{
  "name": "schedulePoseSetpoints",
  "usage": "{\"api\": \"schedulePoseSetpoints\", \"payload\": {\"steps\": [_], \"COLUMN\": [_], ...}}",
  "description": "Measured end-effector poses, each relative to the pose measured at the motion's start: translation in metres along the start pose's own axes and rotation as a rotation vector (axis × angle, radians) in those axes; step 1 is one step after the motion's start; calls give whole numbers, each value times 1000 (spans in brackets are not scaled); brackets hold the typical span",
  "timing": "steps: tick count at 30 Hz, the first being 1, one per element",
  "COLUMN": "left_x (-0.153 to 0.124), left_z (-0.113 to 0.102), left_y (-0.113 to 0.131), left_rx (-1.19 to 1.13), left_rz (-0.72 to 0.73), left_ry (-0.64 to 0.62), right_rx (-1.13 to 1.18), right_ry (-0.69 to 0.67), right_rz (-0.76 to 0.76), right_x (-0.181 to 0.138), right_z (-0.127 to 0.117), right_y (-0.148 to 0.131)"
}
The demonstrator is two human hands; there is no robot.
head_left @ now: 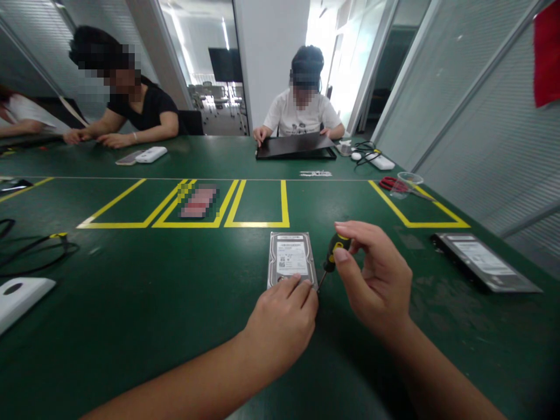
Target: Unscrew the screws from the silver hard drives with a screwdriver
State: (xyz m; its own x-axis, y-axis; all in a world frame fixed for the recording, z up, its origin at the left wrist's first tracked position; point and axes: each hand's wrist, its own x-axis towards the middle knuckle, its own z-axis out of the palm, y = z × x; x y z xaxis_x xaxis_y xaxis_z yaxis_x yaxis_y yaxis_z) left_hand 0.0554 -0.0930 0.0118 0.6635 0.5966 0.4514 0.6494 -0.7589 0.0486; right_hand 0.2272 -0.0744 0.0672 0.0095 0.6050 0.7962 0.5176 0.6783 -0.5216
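A silver hard drive (291, 256) with a white label lies flat on the green table (153, 315) in front of me. My left hand (282, 324) rests on its near edge, fingers curled and pressing down on the near right corner. My right hand (378, 277) pinches a small screwdriver (332, 256) with a black and yellow handle. Its tip points down at the drive's near right corner, beside my left fingertips.
A second hard drive (483, 261) lies at the right. Yellow tape boxes (258, 223) mark the table's middle. Red scissors and a clear cup (405, 185) sit far right. Black cables (30, 251) and a white device (20, 297) lie left. Across the table one person handles a black laptop (295, 147); another person sits at the far left.
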Motion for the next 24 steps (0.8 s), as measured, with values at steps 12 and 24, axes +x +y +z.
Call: {"api": "schedulePoseSetpoints", "payload": {"steps": [12, 24], "left_x": [1, 1], "left_z": [-1, -1], "left_y": [1, 0], "left_rx": [17, 20], "left_rz": [2, -5], "left_ry": [22, -7], "right_rx": [-21, -33], "right_ry": [6, 9], "right_rz": [-49, -20], "right_x": [2, 1], "right_z": [-1, -2], "right_y": [-1, -1]}}
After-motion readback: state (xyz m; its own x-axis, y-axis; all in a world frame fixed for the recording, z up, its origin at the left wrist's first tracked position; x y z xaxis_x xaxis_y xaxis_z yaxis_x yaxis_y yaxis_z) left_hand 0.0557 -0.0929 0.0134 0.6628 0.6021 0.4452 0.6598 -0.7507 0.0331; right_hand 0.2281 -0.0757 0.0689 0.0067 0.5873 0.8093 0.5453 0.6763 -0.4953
